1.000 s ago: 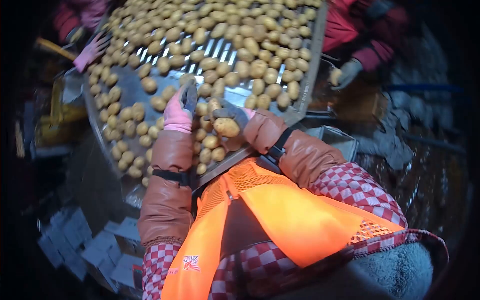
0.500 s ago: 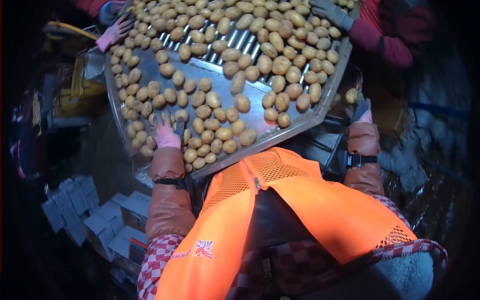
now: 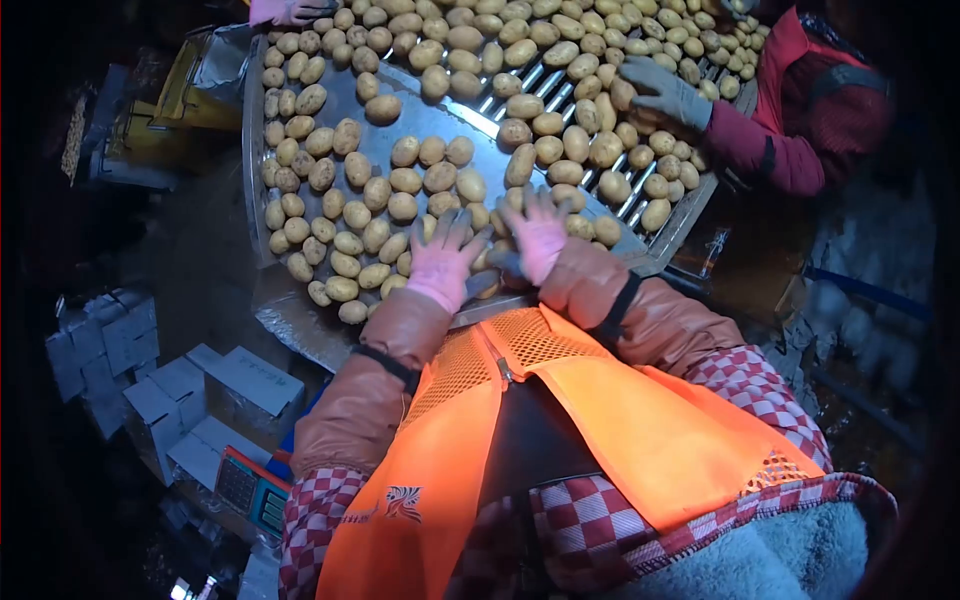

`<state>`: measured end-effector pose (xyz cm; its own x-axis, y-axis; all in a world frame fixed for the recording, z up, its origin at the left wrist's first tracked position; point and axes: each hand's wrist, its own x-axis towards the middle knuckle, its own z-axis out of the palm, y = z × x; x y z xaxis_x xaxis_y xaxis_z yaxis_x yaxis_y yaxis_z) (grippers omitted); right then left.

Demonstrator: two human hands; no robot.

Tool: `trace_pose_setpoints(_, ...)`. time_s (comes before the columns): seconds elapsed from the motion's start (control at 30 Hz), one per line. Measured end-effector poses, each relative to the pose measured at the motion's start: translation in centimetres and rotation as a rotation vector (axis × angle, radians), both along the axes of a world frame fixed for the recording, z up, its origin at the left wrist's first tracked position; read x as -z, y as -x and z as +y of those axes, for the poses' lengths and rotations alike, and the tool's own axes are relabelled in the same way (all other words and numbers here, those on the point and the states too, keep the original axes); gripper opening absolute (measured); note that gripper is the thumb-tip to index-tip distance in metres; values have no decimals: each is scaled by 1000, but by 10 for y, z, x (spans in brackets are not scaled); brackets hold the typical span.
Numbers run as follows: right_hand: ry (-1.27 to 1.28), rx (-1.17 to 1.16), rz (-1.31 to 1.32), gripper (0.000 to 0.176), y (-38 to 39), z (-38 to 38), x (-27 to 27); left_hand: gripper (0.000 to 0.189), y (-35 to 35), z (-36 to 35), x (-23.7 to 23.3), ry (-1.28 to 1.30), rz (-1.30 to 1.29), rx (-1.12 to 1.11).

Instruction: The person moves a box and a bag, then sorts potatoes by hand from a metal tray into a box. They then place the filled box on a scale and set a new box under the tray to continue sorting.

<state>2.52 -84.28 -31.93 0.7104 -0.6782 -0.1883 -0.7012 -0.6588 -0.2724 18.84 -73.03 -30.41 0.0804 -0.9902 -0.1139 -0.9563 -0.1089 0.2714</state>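
Observation:
Many potatoes (image 3: 375,235) lie spread over a metal sorting table (image 3: 400,122) with a roller section (image 3: 500,103) at its far side. My left hand (image 3: 443,262), in a pink glove with grey fingers, rests with fingers spread on potatoes near the table's front edge. Just right of it, my right hand (image 3: 537,238) wears the same kind of glove, its fingers also apart over potatoes. Neither hand is closed round a potato. Some potatoes under and between both hands are partly hidden.
A co-worker's grey-gloved hand (image 3: 665,92) reaches over potatoes from the right. Another person's gloved hand (image 3: 292,10) is at the top left. White boxes (image 3: 255,380) and an orange-edged device (image 3: 252,490) stand at lower left; a yellow frame (image 3: 190,95) is beyond.
My right hand has come from beyond the table's right edge, where it held a potato, onto the table. My left hand has moved right. The view has shifted, and the right co-worker's hand reaches differently.

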Motion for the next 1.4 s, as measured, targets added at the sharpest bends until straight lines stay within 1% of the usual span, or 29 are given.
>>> trace_pose_setpoints(0.03, 89, -40, -244, 63, -7, 7, 9, 61, -16, -4, 6, -39, -8, 28)
trace_pose_setpoints(0.07, -131, 11, -325, 56, -12, -1, 5, 62, -32, -5, 12, -82, -16, 59)
trace_pose_setpoints(0.13, -588, 124, -465, 41, -14, -27, -11, 62, -65, 15, 26, 42, -34, -141)
trace_pose_setpoints(0.17, -582, 354, -423, 29, -22, -36, -35, 59, -77, 24, 23, 47, -39, -184)
trace_pose_setpoints(0.2, -644, 483, -448, 33, -31, -48, -56, 56, -87, 31, 20, 52, -50, -229)
trace_pose_setpoints(0.27, -142, 170, -230, 39, -43, -66, -42, 54, -97, 46, 23, -27, -140, -344)
trace_pose_setpoints(0.33, -71, 99, -31, 46, -69, -58, -37, 53, -101, 58, 26, -46, -172, -410)
trace_pose_setpoints(0.4, -96, -31, 150, 53, -92, -60, -20, 54, -97, 68, 29, 1, -139, -435)
trace_pose_setpoints(0.43, -148, -34, 169, 54, -96, -65, -28, 50, -100, 76, 32, 31, -115, -402)
trace_pose_setpoints(0.53, -227, -53, 67, 57, -81, -75, -15, 42, -107, 90, 35, 115, 0, -361)
trace_pose_setpoints(0.6, -165, -110, 0, 55, -71, -75, 7, 38, -109, 80, 33, 109, -7, -405)
trace_pose_setpoints(0.63, -282, -4, -50, 53, -68, -73, 4, 36, -108, 77, 33, 103, -9, -425)
trace_pose_setpoints(0.73, -347, 127, -319, 62, -48, -65, 17, 35, -115, 45, 41, 144, -145, -528)
trace_pose_setpoints(0.77, -741, 343, -448, 65, -39, -65, 9, 37, -118, 29, 36, 184, -105, -506)
trace_pose_setpoints(0.8, -1003, 407, -670, 63, -21, -68, -3, 38, -120, 17, 32, 199, -99, -528)
trace_pose_setpoints(0.87, -1199, 547, -1032, 65, 26, -71, -48, 40, -123, -3, 29, 238, -83, -577)
trace_pose_setpoints(0.9, -1383, 542, -1283, 67, 64, -81, -37, 42, -130, -9, 35, 288, -95, -584)
trace_pose_setpoints(0.93, -1465, 543, -1483, 63, 111, -91, -22, 42, -141, -14, 40, 263, -75, -627)
trace_pose_setpoints(0.97, -1466, 687, -1558, 54, 155, -95, -30, 42, -154, -17, 46, 235, -53, -671)
trace_pose_setpoints(1.0, -1345, 836, -1608, 47, 203, -105, -17, 42, -167, -17, 51, 203, -32, -716)
trace_pose_setpoints(1.03, -1208, 984, -1641, 42, 252, -116, -3, 39, -178, -14, 56, 314, 63, -725)
trace_pose_setpoints(1.07, -1065, 1123, -1653, 36, 300, -126, 11, 38, -172, -20, 51, 338, 65, -649)
trace_pose_setpoints(1.13, -561, 1131, -1385, 38, 387, -149, 66, 36, -152, -43, 30, 385, 68, -499)
trace_pose_setpoints(1.17, -579, 1510, -1450, 40, 376, -152, 49, 43, -141, -58, 29, 274, 56, -376)
trace_pose_setpoints(1.23, -426, 1748, -1334, 43, 303, -144, -2, 51, -112, -80, 25, 165, -198, -184)
trace_pose_setpoints(1.27, -283, 1597, -1182, 46, 261, -133, -14, 56, -106, -84, 22, 107, -325, -86)
trace_pose_setpoints(1.3, -385, 1326, -1058, 50, 249, -129, -8, 59, -115, -82, 17, -40, -294, -130)
trace_pose_setpoints(1.37, -352, 914, -1272, 44, 203, -117, 16, 60, -134, -61, 31, -1, -219, -240)
trace_pose_setpoints(1.4, -213, 819, -1025, 41, 182, -111, 11, 60, -145, -44, 44, 20, -185, -297)
